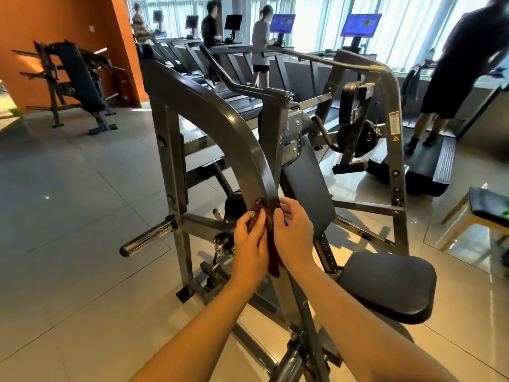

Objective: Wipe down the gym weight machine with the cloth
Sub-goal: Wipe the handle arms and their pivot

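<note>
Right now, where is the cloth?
In the head view, near the centre, the cloth is held between the left hand and right hand, against the machine's curved grey bar, left of the back pad.

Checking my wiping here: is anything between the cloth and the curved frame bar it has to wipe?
Nothing visible. The dark red-brown cloth lies against the curved grey metal frame bar, held by the left hand and right hand.

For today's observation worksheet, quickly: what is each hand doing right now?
Left hand: closed, gripping the cloth.
Right hand: closed, gripping the same cloth at the machine's curved bar.
</note>
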`<state>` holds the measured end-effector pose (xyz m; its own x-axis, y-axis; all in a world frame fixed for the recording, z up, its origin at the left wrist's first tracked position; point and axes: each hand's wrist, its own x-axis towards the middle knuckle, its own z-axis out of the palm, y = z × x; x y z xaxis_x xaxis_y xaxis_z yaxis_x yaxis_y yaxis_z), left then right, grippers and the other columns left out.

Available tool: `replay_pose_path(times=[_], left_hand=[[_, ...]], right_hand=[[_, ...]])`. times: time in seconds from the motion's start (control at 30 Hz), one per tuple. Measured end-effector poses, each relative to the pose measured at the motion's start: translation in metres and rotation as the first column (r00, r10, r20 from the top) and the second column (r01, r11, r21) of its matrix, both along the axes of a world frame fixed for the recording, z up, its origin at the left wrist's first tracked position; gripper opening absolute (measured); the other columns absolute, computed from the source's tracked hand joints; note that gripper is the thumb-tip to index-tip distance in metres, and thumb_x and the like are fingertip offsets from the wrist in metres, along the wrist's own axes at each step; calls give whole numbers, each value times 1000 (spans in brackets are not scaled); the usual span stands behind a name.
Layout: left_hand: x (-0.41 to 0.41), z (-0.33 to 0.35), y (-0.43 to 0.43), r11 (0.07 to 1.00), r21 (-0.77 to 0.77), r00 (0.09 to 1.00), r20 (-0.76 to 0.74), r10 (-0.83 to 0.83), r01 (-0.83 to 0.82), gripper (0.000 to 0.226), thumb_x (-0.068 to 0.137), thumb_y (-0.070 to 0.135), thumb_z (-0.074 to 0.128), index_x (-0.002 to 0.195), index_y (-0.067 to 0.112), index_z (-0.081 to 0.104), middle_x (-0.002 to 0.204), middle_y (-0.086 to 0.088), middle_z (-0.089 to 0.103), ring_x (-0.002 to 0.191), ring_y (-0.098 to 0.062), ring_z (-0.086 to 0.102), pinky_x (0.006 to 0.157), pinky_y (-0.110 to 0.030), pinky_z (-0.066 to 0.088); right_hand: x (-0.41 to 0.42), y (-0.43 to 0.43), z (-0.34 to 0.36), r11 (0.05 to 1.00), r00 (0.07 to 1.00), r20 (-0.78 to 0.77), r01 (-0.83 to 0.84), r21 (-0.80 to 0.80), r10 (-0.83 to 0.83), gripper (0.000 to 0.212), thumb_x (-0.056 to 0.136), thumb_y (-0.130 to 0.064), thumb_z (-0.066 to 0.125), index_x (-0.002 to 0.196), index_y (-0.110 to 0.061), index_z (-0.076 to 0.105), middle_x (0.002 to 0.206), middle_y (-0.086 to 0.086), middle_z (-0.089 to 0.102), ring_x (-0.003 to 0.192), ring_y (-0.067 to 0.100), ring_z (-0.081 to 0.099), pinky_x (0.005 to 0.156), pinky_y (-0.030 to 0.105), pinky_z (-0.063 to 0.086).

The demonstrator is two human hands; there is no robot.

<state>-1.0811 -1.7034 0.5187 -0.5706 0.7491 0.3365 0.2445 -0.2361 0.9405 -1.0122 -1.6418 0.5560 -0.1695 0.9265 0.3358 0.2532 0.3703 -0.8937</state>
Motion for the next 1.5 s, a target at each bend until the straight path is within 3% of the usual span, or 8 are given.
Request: replay_pose_path(times=[0.1, 0.23, 0.6, 0.73, 0.87, 1.07, 1.33, 1.5], left_hand=[[1, 16, 9, 995, -18, 993, -59, 98, -99, 37, 107, 12, 46, 143, 13, 50, 123, 28, 42, 115, 23, 45, 91, -1, 41], [3, 26, 29, 974, 8, 973, -30, 227, -227, 37, 108, 22, 45, 145, 22, 48, 136, 15, 43, 126, -1, 49, 107, -25, 48], [28, 24, 26, 895, -107, 891, -204, 407, -433, 47, 107, 26, 46, 154, 28, 39, 156, 3, 42, 139, -9, 40, 117, -31, 33], [27, 4, 34, 893, -84, 891, -159, 426, -442, 46, 106, 17, 49, 150, 29, 45, 154, 2, 47, 140, -14, 45, 116, -47, 41], [12, 8, 33, 880, -195, 901, -63, 428, -432, 44, 108, 20, 45, 150, 32, 45, 141, 9, 55, 120, 2, 50, 110, -39, 48], [29, 1, 26, 936, -137, 933, -207, 294, -325, 45, 109, 40, 37, 153, 39, 28, 162, 6, 33, 149, -13, 31, 121, -48, 32], [-1, 13, 37, 933, -172, 948, -65, 311, -317, 47, 109, 28, 39, 154, 36, 28, 159, 10, 37, 143, -12, 41, 117, -35, 37], [19, 7, 28, 941, -163, 926, -289, 241, -296, 48, 109, 31, 38, 155, 37, 23, 165, 7, 26, 153, -13, 21, 124, -39, 22]], right_hand=[[13, 7, -1, 993, 993, 6, -120, -7, 120, 25, 104, -20, 53, 127, -20, 62, 115, -6, 68, 108, 6, 64, 98, 37, 56], [22, 14, -4, 976, 976, 11, -215, -26, 216, 25, 104, -22, 53, 127, -23, 62, 116, -6, 68, 110, 10, 64, 98, 44, 56], [38, 24, 4, 913, 918, 20, -392, -118, 397, 30, 106, -25, 51, 135, -28, 56, 119, -10, 63, 115, 10, 61, 102, 43, 54], [38, 25, 3, 910, 916, 1, -397, -121, 400, 30, 105, -23, 51, 133, -32, 55, 119, -14, 63, 114, 5, 60, 103, 41, 53], [37, 27, -2, 903, 911, -4, -410, -126, 413, 29, 105, -25, 50, 132, -32, 57, 122, -8, 65, 116, 8, 62, 99, 44, 57], [31, 19, -2, 936, 936, 31, -350, -44, 351, 39, 106, -23, 50, 145, -23, 51, 137, -6, 58, 127, 8, 55, 109, 39, 49], [23, 16, -8, 953, 957, -8, -289, -89, 289, 44, 107, -24, 48, 151, -24, 45, 142, -5, 57, 133, 12, 52, 110, 45, 48], [24, 17, -9, 954, 958, 8, -283, -103, 285, 42, 107, -24, 48, 149, -25, 49, 138, -6, 61, 130, 9, 55, 109, 44, 49]])
